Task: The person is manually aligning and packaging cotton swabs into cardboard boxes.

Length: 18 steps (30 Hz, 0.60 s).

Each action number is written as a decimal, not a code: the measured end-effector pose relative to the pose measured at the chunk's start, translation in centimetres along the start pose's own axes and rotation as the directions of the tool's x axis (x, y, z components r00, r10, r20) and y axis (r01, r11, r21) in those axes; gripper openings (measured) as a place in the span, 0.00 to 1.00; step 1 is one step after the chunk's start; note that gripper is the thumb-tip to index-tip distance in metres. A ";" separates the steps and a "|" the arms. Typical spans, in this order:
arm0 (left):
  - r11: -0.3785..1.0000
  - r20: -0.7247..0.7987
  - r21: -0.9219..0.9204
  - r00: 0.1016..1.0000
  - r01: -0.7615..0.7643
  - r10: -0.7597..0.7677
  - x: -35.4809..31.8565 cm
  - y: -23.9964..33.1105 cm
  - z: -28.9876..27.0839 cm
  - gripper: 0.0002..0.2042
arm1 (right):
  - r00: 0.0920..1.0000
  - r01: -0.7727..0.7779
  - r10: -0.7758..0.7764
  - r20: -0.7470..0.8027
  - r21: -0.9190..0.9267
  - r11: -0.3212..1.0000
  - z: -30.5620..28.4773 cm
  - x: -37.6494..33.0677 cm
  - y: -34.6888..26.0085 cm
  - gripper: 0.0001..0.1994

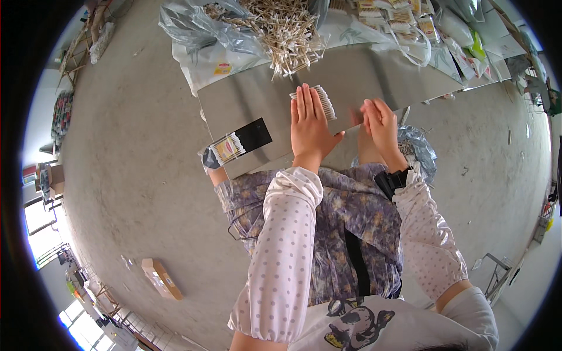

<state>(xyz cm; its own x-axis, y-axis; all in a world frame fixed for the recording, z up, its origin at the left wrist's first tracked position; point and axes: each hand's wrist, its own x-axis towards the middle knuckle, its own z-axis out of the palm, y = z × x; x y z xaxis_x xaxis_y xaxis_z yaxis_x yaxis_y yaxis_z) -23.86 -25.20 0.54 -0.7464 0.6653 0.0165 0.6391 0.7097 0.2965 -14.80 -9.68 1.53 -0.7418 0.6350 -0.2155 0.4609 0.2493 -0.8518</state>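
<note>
My left hand (310,126) lies flat, fingers stretched out, over a row of cotton swabs (325,103) on the metal tabletop (234,99). The swabs lie side by side, and the hand hides part of the row. To the right, my right hand (381,126) is over the table's near edge, its fingers curled together in a pinch. A reddish blur shows beside its fingertips; whatever they hold, if anything, I cannot make out. A large heap of loose cotton swabs (290,35) spreads from grey plastic at the back of the table.
At the table's left corner, a pack of cotton swabs (227,148) with a yellow label lies by a black plate (254,135). Several filled packs (404,23) are piled at the back right. A plastic bag (422,146) stands below the right edge, and a cardboard box (161,279) lies on the floor.
</note>
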 end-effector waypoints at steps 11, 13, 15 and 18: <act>1.000 -0.045 -0.027 0.999 -0.016 0.015 -0.2 -0.3 0.3 0.58 | 0.848 0.529 -0.518 0.111 -0.128 0.839 2.9 1.2 -1.2 0.13; 1.000 -0.054 -0.014 0.998 -0.022 0.021 -0.1 -0.2 0.3 0.58 | 0.860 0.509 -0.502 0.087 -0.093 0.856 3.0 1.3 -1.3 0.12; 1.000 -0.053 -0.013 0.998 -0.019 0.018 -0.1 -0.1 0.3 0.58 | 0.872 0.488 -0.485 0.061 -0.057 0.871 3.0 1.4 -1.3 0.12; 1.000 -0.057 -0.016 0.998 -0.016 0.015 -0.1 -0.3 0.3 0.58 | 0.855 0.518 -0.517 0.037 -0.056 0.853 3.3 1.4 -1.3 0.11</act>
<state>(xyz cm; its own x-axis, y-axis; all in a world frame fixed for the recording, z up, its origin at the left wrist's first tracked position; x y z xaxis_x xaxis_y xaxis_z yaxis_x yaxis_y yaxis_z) -23.91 -25.36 0.16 -0.7458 0.6619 0.0754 0.6482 0.6949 0.3112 -18.03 -11.55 0.81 -0.8906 0.3873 0.2385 0.0360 0.5827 -0.8119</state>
